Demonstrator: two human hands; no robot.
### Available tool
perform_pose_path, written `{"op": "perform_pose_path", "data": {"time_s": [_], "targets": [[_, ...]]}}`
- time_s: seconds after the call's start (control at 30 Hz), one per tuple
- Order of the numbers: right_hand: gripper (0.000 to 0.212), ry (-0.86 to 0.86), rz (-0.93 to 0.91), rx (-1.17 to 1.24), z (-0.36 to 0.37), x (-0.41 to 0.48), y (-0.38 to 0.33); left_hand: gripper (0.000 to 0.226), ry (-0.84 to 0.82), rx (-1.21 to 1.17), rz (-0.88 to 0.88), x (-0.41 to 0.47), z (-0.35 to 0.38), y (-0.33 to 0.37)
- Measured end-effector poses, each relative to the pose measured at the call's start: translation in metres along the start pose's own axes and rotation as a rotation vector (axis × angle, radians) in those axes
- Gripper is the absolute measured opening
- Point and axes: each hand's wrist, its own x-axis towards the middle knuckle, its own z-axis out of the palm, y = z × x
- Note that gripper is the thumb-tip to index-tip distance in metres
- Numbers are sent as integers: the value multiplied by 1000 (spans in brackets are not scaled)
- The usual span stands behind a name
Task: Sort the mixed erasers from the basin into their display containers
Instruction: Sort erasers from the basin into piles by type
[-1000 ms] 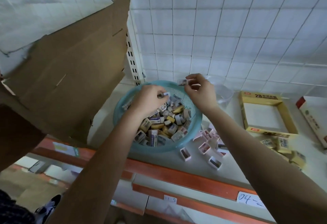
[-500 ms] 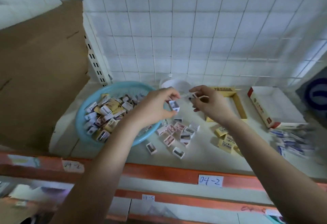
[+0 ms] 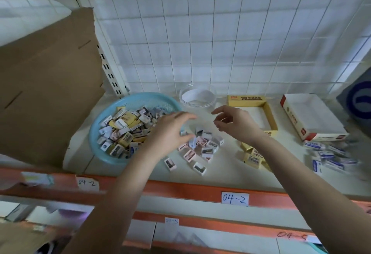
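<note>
Hovering at the right rim of the round blue plastic basin (image 3: 138,100), my left hand (image 3: 170,131) spreads relaxed, empty fingers; my right hand (image 3: 236,123), loosely curled, holds nothing beside the yellow cardboard display box (image 3: 270,113). Mixed small erasers (image 3: 122,131) fill the basin.

head view looks down, close over shelf (image 3: 220,173).

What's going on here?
A person is sorting erasers out of the blue basin onto the shelf. The left hand hangs open over the pink-and-white pile beside the basin, with a pale eraser just below it, apparently not gripped. The right hand hovers empty near the yellow box. Yellow erasers lie before that box, and blue-and-white erasers lie by the red-and-white box. Both boxes look empty.
</note>
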Motion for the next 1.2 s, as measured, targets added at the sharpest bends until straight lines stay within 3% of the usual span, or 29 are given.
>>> {"op": "perform_pose_path", "data": {"time_s": [0.17, 0.33, 0.53, 0.7, 0.87, 1.03, 1.2], "targets": [[20, -16, -77, -39, 6, 3, -11, 43, 228, -79, -188, -13, -34, -29], [24, -41, -198, -50, 29, 11, -32, 36, 263, -51, -359, -34, -66, -69], [23, -114, -298, -114, 60, 32, -72, 33, 65, 81, -427, -24, -70, -101], [30, -169, -314, -300, 99, 65, -89, 41, -143, 259, -438, -4, -55, -108], [37, -186, -277, -386, 114, 94, -97, 36, -50, 294, -442, 5, -45, -111], [38, -160, -258, -366, 117, 104, -93, 21, 69, 109, -503, 1, -42, -116], [33, -159, -313, -411, 120, 103, -87, 36, 276, -145, -523, -4, -52, -117]]}}
